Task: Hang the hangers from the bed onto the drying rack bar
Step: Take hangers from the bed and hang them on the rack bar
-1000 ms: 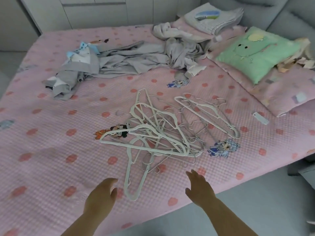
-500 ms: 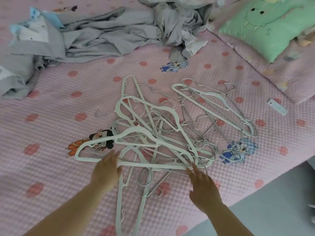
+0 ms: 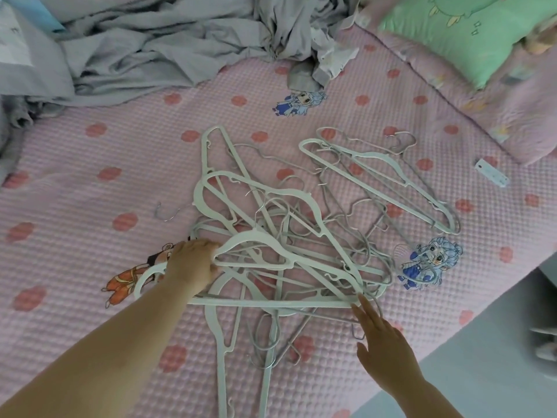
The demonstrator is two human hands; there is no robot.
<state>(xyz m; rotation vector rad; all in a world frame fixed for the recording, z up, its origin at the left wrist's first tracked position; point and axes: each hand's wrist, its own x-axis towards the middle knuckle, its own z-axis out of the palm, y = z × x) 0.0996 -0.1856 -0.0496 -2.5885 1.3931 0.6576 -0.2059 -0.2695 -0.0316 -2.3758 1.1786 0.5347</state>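
A tangled pile of several white plastic and thin grey wire hangers (image 3: 289, 242) lies on the pink dotted bed cover (image 3: 90, 182). My left hand (image 3: 193, 263) curls its fingers over the left shoulder of the top white hanger (image 3: 259, 245) in the pile. My right hand (image 3: 382, 342) reaches in from the lower right with straight fingers, its fingertips touching the right end of that hanger's bottom bar. A further white hanger (image 3: 376, 179) lies apart at the right. No drying rack is in view.
Crumpled grey clothes (image 3: 156, 46) lie across the far side of the bed. A green pillow (image 3: 470, 28) sits at the upper right on a pink cushion. A small white tag (image 3: 492, 177) lies near it. The bed's edge and grey floor (image 3: 482, 375) are at the lower right.
The view has come closer to the pile. My left hand moved forward from the cover onto the top hanger's left shoulder and curled on it; my right hand reached its bar's right end.
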